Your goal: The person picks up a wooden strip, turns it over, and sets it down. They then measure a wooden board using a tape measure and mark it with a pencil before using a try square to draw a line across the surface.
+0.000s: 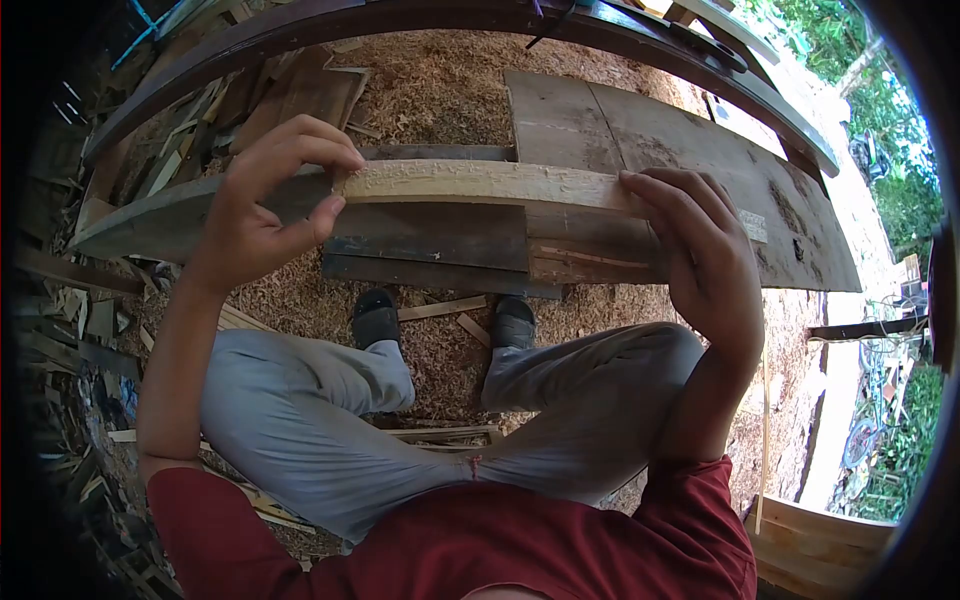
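A pale wooden strip (490, 184) with a rough, chipped upper face lies level across the view at about knee height or above, held at both ends. My left hand (262, 200) pinches its left end between thumb and fingertips. Around the right end, the fingers of my right hand (705, 230) are closed, with the thumb mostly hidden. Just beyond and below the strip runs a longer grey board (150, 222), partly covered by my left hand. Dark boards (430, 252) show beneath the strip, between my hands.
Wide weathered panels (690, 130) lie on shavings-covered ground (430, 80). A dark wooden beam (330, 28) arches across the far side. Wood offcuts (180, 150) pile up at the left. My sandalled feet (376, 315) are below, and a light plank (820, 540) is at lower right.
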Action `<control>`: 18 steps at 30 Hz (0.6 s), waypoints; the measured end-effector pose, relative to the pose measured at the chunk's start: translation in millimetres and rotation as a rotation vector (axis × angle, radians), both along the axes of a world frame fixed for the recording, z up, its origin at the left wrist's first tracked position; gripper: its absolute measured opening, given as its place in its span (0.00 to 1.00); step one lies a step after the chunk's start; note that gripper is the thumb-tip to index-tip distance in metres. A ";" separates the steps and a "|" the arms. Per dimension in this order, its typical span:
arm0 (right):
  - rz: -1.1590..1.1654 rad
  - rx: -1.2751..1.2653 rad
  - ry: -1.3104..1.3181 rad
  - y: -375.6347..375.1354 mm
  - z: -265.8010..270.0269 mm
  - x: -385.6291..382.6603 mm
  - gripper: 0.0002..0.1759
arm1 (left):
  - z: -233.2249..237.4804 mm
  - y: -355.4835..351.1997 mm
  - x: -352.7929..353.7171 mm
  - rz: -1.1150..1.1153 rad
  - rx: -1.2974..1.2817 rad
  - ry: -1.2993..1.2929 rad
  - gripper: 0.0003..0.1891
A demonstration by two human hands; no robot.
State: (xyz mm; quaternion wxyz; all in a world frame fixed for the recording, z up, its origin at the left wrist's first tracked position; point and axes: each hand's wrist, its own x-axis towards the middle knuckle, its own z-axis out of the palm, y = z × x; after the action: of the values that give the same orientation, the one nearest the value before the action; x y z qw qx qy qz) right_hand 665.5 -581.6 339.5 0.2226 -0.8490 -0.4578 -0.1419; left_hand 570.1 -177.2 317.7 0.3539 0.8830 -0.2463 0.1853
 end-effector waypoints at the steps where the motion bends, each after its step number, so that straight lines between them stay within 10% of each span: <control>1: 0.005 0.029 -0.016 0.3 -2.3 1.1 0.23 | 0.1 0.9 0.3 0.006 -0.012 0.003 0.17; 18: -0.020 0.115 -0.074 17.7 -5.8 -12.3 0.22 | -9.9 11.3 8.8 0.134 -0.094 -0.061 0.14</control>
State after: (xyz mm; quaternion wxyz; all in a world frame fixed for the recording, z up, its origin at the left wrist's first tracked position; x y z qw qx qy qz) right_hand 653.2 -563.9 333.7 0.2525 -0.8334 -0.4484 -0.2014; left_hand 578.9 -165.8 307.8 0.3740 0.8739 -0.1884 0.2469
